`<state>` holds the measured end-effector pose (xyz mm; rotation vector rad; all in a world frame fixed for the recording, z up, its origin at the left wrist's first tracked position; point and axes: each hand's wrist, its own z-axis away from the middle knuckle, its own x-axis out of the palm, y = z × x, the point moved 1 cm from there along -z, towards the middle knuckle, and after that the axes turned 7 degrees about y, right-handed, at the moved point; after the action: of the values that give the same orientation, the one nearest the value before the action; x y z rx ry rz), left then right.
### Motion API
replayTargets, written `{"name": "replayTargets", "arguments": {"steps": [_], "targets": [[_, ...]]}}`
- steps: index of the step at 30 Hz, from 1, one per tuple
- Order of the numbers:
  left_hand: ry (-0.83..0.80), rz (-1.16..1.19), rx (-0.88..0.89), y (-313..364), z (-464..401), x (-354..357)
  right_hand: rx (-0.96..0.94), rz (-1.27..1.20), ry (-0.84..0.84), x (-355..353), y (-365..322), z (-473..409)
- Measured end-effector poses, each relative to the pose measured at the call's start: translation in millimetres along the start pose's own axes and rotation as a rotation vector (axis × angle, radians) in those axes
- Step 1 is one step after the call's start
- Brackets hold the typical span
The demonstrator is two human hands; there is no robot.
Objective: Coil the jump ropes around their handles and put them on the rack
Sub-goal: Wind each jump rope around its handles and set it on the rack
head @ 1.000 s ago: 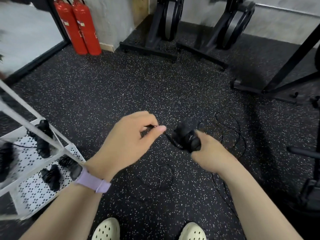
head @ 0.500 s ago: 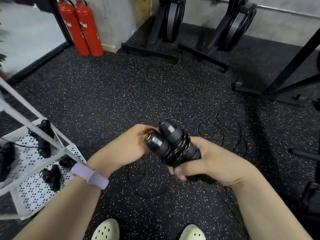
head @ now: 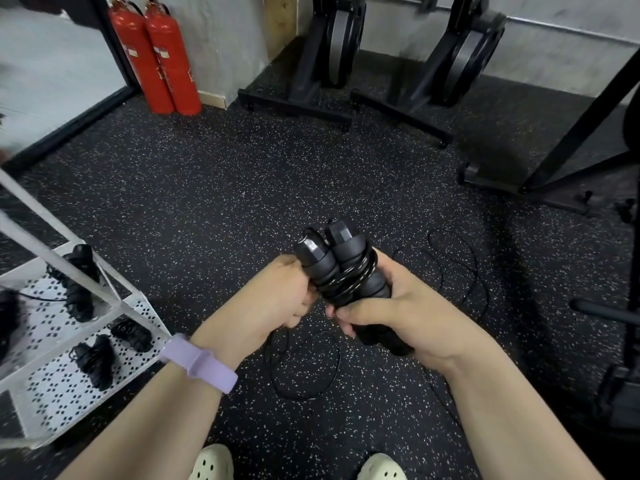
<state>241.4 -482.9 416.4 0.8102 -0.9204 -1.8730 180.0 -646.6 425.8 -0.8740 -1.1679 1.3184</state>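
Observation:
Two black jump rope handles stand side by side, tips up, with several turns of thin black rope around their middle. My right hand grips the lower part of the handles. My left hand is curled against their left side and holds the rope there; its fingertips are hidden. Loose rope hangs from the bundle and loops on the floor below and to the right. The white perforated rack stands at the left, with several coiled black ropes lying on its shelves.
Two red fire extinguishers stand at the back left wall. Black machine stands line the back, and a black frame with a bar fills the right side. Speckled black rubber floor lies between. My pale shoes show at the bottom.
A second ago my left hand pinched the rope out to the left of the handles. It has come in against the bundle, the handles have tipped upright, and more turns lie around them.

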Motion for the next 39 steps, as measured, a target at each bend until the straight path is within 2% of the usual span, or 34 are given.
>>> {"name": "replayTargets", "arguments": {"steps": [5, 8, 13, 18, 24, 28, 31, 33, 36, 39], "targets": [[0.109, -0.004, 0.174, 2.9, 4.0, -0.9, -0.049, -0.077, 0.071, -1.4, -2.3, -1.2], [0.136, -0.225, 0.236, -1.2, 1.4, -5.0, -0.070, -0.159, 0.142, -9.1, -1.8, -2.0], [0.160, -0.563, 0.242, -12.1, -3.3, -7.3, -0.128, -0.359, 0.339, -25.2, -5.0, 0.4], [0.295, -0.472, 0.256, -10.7, -8.6, -15.9, -0.182, -0.470, 0.562, -39.9, -4.8, 1.2], [0.481, -0.648, 0.378, -10.5, -6.5, -22.7, -0.148, -0.414, 0.729, -45.6, -1.8, 2.2], [0.591, -0.645, 0.475, -10.9, -5.4, -26.9, -0.080, -0.301, 0.837, -51.5, 4.4, 0.0], [0.665, -0.655, 0.678, -4.2, 3.0, -26.9, -0.024, -0.149, 0.874, -50.8, 10.3, -2.8], [0.638, -0.712, 0.842, 0.2, 8.8, -27.7, 0.024, -0.020, 0.861, -49.5, 13.5, -4.0], [0.566, -0.788, 1.022, 5.3, 18.7, -26.7, 0.149, 0.221, 0.762, -46.6, 21.1, -4.8], [0.537, -0.781, 1.104, 6.8, 25.9, -25.9, 0.273, 0.484, 0.553, -35.3, 25.7, -6.6]]}}
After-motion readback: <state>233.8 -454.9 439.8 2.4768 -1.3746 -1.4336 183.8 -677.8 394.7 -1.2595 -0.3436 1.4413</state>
